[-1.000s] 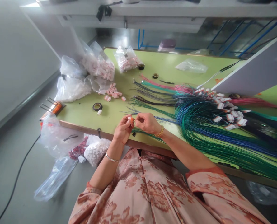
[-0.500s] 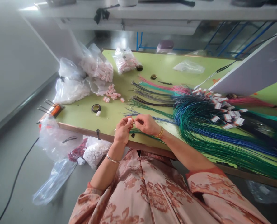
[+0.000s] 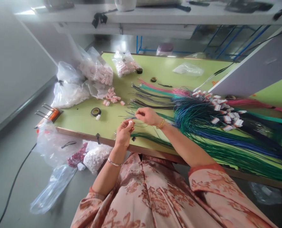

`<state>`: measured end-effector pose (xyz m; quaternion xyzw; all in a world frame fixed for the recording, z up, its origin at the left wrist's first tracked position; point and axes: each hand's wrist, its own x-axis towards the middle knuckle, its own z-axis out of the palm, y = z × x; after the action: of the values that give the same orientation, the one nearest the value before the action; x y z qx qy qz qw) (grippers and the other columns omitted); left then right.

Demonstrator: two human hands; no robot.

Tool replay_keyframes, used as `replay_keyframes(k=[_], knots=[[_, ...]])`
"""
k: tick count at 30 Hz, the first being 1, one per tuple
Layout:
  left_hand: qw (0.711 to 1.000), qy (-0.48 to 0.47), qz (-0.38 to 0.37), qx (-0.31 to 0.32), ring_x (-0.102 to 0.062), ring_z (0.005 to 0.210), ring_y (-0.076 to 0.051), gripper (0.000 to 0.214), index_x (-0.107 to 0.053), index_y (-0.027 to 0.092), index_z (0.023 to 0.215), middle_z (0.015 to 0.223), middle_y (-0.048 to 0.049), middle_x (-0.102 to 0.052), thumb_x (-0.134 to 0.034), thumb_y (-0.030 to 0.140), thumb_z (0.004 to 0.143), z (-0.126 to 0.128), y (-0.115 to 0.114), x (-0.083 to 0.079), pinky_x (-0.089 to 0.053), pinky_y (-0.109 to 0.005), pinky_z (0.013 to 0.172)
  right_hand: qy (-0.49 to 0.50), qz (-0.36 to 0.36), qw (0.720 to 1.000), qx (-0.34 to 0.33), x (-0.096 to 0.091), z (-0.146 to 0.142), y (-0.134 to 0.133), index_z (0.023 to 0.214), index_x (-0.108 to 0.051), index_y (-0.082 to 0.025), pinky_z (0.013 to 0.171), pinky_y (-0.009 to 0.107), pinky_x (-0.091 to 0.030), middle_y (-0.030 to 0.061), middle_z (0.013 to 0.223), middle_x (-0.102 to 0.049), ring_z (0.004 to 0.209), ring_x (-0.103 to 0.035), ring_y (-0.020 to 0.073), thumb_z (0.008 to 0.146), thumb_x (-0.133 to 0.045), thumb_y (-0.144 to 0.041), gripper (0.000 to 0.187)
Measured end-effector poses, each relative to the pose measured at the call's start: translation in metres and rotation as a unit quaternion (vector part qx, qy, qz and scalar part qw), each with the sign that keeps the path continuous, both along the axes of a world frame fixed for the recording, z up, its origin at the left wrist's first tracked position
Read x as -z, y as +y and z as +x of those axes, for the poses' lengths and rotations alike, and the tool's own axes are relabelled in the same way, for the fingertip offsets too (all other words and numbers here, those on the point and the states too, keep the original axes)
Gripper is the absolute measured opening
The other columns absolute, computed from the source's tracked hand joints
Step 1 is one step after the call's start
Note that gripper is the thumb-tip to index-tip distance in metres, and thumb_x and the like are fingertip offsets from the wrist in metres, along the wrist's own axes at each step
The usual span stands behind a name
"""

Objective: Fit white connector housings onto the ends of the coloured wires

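Pinched between the thumb and fingers of my left hand (image 3: 124, 134) is a small white and orange connector housing (image 3: 131, 123), just above the front of the table. A thin wire seems to run rightward from it. My right hand (image 3: 147, 116) is closed in a pinch, a little beyond and to the right of the housing, over the tips of the blue wires (image 3: 131, 114). Whatever lies between its fingertips is too small to make out. To the right spreads a large bundle of green wires (image 3: 186, 110), with many white and orange connectors (image 3: 227, 119) on top.
Loose connectors (image 3: 111, 96) lie left of centre, before a plastic bag of connectors (image 3: 98, 71). Black tape rolls (image 3: 95, 111) sit on the green table (image 3: 84, 122). An orange fixture with metal prongs (image 3: 49, 117) stands at the left edge. Bags (image 3: 98, 155) hang below the front edge.
My right hand has moved away from the connector housing, up and toward the blue wire tips. My left hand keeps hold of the housing. The view has shifted slightly.
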<state>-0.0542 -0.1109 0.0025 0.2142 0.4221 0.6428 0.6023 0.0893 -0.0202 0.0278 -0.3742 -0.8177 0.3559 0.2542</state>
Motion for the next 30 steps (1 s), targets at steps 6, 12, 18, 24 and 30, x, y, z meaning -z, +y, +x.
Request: replay_keyframes(k=[6,12,18,24,30], knots=[[1.000,-0.008,-0.014,0.002,-0.054,0.067,-0.006,0.032,-0.067,0.013,0.088,0.080,-0.0022,-0.065,-0.084,0.025,0.064,-0.003,-0.003,0.003,-0.042,-0.020,0.062,-0.208,0.074,0.970,0.104,0.016,-0.033,0.049,0.086,-0.071,-0.015,0.075,0.029,-0.042,0.0118,0.095,-0.070,0.085,-0.062,0.0202,0.086,-0.055,-0.018,0.016],[1.000,-0.007,-0.015,0.016,-0.053,0.066,-0.006,0.033,-0.067,0.013,0.091,0.079,-0.0015,-0.064,-0.084,0.027,0.065,-0.007,-0.006,0.006,-0.042,-0.020,0.062,-0.302,0.106,0.941,0.110,0.028,-0.046,0.057,0.109,-0.066,-0.011,0.083,0.034,-0.044,0.0218,0.116,-0.064,0.101,-0.061,0.0283,0.092,-0.048,-0.021,0.027],[0.999,-0.013,-0.020,0.024,-0.053,0.068,-0.007,0.032,-0.068,0.013,0.090,0.079,-0.0021,-0.065,-0.084,0.027,0.065,-0.009,-0.006,0.007,-0.041,-0.021,0.063,-0.211,0.083,0.969,0.097,0.016,-0.041,0.058,0.102,-0.063,-0.013,0.071,0.029,-0.040,0.0125,0.089,-0.070,0.076,-0.060,0.0204,0.091,-0.047,-0.018,0.020],[0.999,-0.015,-0.021,0.021,-0.053,0.068,-0.007,0.031,-0.067,0.014,0.090,0.080,-0.0021,-0.064,-0.083,0.026,0.066,-0.008,-0.004,0.005,-0.041,-0.021,0.063,0.001,0.022,0.999,0.042,0.009,-0.050,0.052,0.079,-0.061,-0.016,0.063,0.023,-0.038,0.0005,0.069,-0.062,0.062,-0.049,0.0114,0.081,-0.053,-0.024,0.012],[0.998,-0.052,-0.011,0.016,-0.052,0.069,-0.007,0.027,-0.066,0.015,0.091,0.081,-0.0015,-0.063,-0.081,0.021,0.068,-0.008,-0.001,0.000,-0.041,-0.020,0.064,0.095,-0.016,0.995,0.026,-0.001,-0.041,0.026,0.073,-0.059,-0.016,0.059,0.024,-0.038,-0.0010,0.064,-0.058,0.058,-0.046,0.0102,0.077,-0.055,-0.032,0.017]])
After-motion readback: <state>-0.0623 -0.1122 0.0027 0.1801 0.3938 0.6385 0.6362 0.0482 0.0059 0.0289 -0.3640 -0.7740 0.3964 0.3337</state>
